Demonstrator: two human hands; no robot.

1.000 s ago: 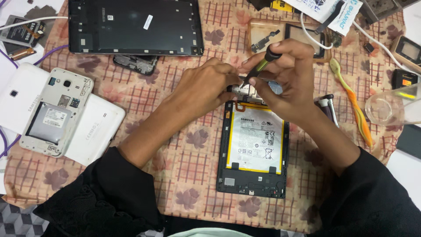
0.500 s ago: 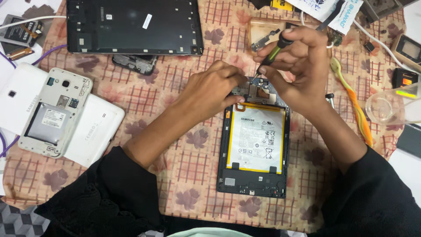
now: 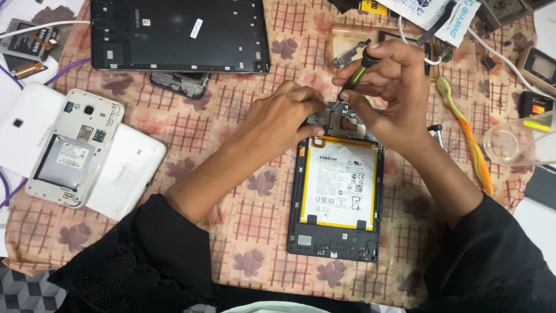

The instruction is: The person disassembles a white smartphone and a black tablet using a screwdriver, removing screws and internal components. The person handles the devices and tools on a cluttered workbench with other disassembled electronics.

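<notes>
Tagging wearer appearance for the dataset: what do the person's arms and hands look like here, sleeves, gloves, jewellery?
Both hands are bare: no gloves, and no rings or watch that can be seen on the left hand or the right hand. Each arm wears a loose black sleeve, pushed back so the forearms show. The left sleeve has a lacy, textured edge; the right sleeve looks plain. Nails look short, with no polish visible.

Repair bench: opened tablet (image 3: 339, 194), scattered phone parts (image 3: 72, 153)

A single head-worn camera looks almost straight down from above the person's shoulders onto the checked, floral tablecloth (image 3: 243, 232). It sits close: both black sleeves enter from the bottom edge, and the opened tablet (image 3: 339, 197) lies just right of centre. There is no second view.
</notes>
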